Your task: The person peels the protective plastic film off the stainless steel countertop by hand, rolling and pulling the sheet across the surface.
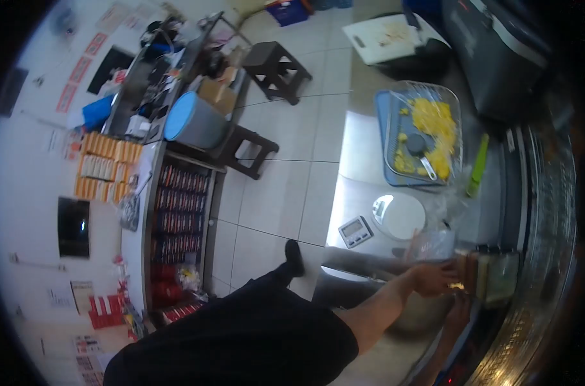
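Note:
Both my hands are close together at the counter's back edge, beside a stack of brown and pale blocks or boxes (498,276). The fingers of my left hand (434,280) are bent at a small bright yellow spot, close to the brown side of the stack. Just below it, my right hand (458,314) has its fingers drawn together at that same spot. Whatever lies between the fingers is too small and blurred to name. A clear plastic bag (437,246) lies just beyond my left hand.
On the counter are a digital timer (356,231), a round white scale (400,217) and a bright green tool (478,165). A clear tray (461,106) holds yellow food and a measuring scoop (427,166). Beyond are a white cutting board (382,35) and two stools (266,58).

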{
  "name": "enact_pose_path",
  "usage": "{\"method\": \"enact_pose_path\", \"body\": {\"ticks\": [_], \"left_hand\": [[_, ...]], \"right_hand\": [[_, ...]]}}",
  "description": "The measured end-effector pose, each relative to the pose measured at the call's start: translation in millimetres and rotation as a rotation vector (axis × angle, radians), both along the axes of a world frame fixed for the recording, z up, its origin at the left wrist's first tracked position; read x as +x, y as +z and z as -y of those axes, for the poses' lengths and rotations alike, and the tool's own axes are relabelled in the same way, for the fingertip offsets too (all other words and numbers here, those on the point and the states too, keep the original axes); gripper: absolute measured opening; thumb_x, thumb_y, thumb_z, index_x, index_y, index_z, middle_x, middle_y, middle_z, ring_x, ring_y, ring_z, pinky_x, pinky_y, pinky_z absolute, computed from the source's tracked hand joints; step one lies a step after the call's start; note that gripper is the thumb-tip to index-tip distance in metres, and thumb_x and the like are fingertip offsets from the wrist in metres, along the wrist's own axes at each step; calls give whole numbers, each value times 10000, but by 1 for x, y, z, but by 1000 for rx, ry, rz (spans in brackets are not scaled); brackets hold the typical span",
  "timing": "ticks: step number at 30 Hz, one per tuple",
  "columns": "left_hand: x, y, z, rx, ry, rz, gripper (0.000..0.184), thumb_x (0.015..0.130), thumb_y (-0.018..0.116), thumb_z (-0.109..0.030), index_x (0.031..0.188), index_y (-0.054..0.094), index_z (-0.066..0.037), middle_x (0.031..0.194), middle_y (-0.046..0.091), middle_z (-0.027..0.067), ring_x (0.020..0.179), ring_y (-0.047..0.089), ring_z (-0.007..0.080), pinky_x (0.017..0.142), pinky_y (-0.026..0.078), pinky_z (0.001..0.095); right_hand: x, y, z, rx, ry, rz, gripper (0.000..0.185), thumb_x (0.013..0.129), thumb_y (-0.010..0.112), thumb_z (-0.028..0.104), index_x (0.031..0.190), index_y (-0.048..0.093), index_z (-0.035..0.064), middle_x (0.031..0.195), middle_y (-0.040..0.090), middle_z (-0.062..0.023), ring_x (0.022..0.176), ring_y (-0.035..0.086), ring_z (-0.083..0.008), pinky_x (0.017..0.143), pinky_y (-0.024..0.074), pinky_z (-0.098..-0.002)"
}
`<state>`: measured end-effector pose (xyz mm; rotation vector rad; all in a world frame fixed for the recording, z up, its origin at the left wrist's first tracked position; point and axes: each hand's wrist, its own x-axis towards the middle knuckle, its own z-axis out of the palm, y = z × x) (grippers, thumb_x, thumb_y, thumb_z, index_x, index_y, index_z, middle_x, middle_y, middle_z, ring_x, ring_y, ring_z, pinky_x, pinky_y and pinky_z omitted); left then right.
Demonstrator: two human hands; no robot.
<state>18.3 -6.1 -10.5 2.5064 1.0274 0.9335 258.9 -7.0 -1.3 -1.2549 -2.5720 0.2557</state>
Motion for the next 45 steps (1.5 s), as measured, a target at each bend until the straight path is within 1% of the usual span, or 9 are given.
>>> {"method": "enact_pose_path", "body": {"ticks": [8,14,17,20,21,22,25,33,45], "left_hand": [[-8,16,-2,-20,-36,-81,509,712,684,-305,1174,610,-105,1284,520,109,1274,430,309,1144,200,612],[-7,10,0,-59,-101,-97,419,716,678,-308,1101,650,-148,1254,532,100,1221,466,283,1119,253,591],[-9,19,-7,-63,-81,-130,458,769,648,-332,1178,621,-128,1304,521,139,1300,415,317,1141,215,574],[-6,19,-5,-387,-28,74,450,851,588,-282,1236,584,-49,1312,517,192,1283,437,356,1110,314,502],[-14,21,-8,-353,-89,97,433,890,552,-237,1257,551,-8,1311,509,216,1252,461,390,1081,368,459],[-13,11,-6,-291,-85,64,417,909,533,-248,1261,548,-25,1311,516,209,1245,471,379,1069,373,465],[-9,2,-4,-594,-83,37,365,951,503,-256,1263,550,-73,1326,521,189,1228,492,364,1071,345,494],[-13,26,-8,-138,-122,-178,254,821,611,-210,1051,577,-110,1248,514,112,1295,410,316,1155,187,581],[-14,20,-6,-77,-143,-169,274,827,606,-204,1080,568,-107,1229,506,136,1265,424,339,1139,226,580]], "right_hand": [[-41,59,-3,-587,-290,32,248,987,440,103,1142,574,-36,1207,575,-221,1175,502,-400,1026,379,-466],[-13,25,21,-139,-46,-34,235,989,448,131,1086,552,-56,1096,548,-276,1091,491,-445,942,373,-496],[-24,80,1,-645,-108,85,271,964,523,178,1034,589,-76,1082,558,-285,1021,518,-456,888,413,-472],[-24,36,-2,-703,-349,-503,298,958,580,227,1067,638,-45,1081,617,-205,977,586,-335,812,463,-407],[-12,24,-8,-448,-255,-165,291,947,601,225,1062,647,-39,1037,648,-142,965,597,-233,818,465,-378],[5,25,-6,-869,-591,-710,295,922,637,234,1027,665,-40,969,656,-102,957,584,-164,826,466,-379],[6,75,-3,-805,-637,-617,288,839,752,213,973,678,-31,946,629,-51,905,549,-136,793,453,-296],[-56,53,31,53,-582,-166,345,796,753,224,1016,585,18,1022,580,-112,971,533,-345,825,437,-449],[-68,14,20,-44,-830,-409,306,684,715,-39,973,617,-37,989,642,-189,975,601,-363,812,490,-429]]}}
